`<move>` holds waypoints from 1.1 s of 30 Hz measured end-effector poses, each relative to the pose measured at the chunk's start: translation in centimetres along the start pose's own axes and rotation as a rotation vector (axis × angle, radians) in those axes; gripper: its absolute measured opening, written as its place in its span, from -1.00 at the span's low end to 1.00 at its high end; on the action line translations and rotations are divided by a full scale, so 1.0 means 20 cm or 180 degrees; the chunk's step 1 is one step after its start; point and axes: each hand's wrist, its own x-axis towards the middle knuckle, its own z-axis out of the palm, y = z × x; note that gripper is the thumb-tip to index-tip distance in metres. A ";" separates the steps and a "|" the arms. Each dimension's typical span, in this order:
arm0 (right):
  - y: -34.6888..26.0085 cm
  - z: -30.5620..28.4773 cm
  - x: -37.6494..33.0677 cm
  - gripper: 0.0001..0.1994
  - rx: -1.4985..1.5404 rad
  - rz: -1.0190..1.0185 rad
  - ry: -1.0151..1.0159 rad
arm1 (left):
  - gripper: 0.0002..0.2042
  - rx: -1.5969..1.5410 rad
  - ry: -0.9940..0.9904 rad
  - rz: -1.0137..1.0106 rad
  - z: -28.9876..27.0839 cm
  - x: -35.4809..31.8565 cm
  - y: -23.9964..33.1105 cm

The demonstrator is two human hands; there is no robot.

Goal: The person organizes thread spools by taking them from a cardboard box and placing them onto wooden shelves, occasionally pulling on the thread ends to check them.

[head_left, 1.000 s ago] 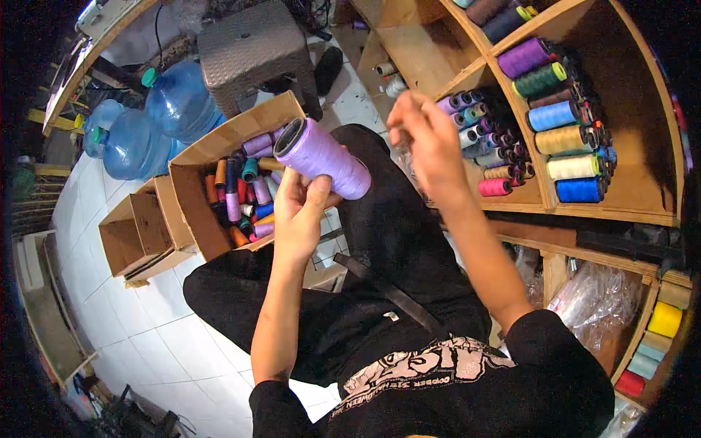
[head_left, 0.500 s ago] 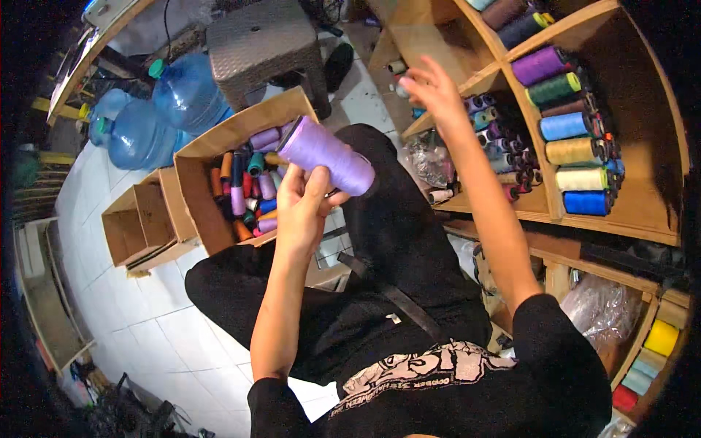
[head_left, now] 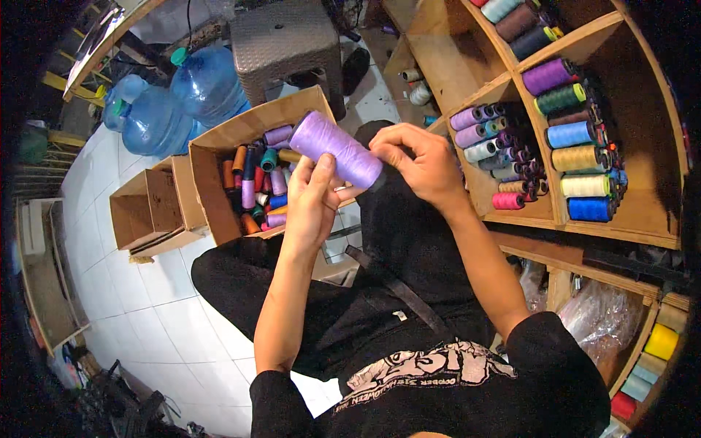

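A large lavender thread spool (head_left: 337, 150) is tilted above my lap, its dark-rimmed end up and to the left. Wrapped round its lower side, my left hand (head_left: 311, 201) grips it with the thumb on the thread. My right hand (head_left: 427, 164) is close by the spool's right end, thumb and fingertips pinched together. Whatever those fingertips may hold is too fine to make out. Beyond my left hand stands a cardboard box (head_left: 212, 193) of loose thread spools in orange, purple, teal and blue.
To the right is a wooden shelf (head_left: 522, 95) with rows of coloured spools (head_left: 573, 135). Smaller cardboard boxes (head_left: 162, 201) stand left of the box. Blue water jugs (head_left: 208, 84) and a brown woven-pattern stool (head_left: 288, 47) are behind it. Plastic-wrapped goods (head_left: 602, 314) fill a lower shelf.
My right hand has come down and left from the shelf, its spread fingers closing into a pinch beside the spool. My left hand still holds the spool. The view has shifted slightly.
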 end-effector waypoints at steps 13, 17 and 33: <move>-0.11 -0.18 -0.05 -0.70 0.1084 0.0412 -0.1285 | -0.73 -0.0084 0.0099 0.0083 -0.07 0.03 0.03; -0.13 -0.11 -0.10 -0.71 0.1406 0.0736 -0.0655 | -0.69 0.0217 0.0504 0.0484 -0.04 0.04 0.04; -0.30 0.06 -0.13 -0.72 0.2575 0.1915 0.0296 | -0.41 0.1382 0.1095 0.1407 -0.05 0.03 0.11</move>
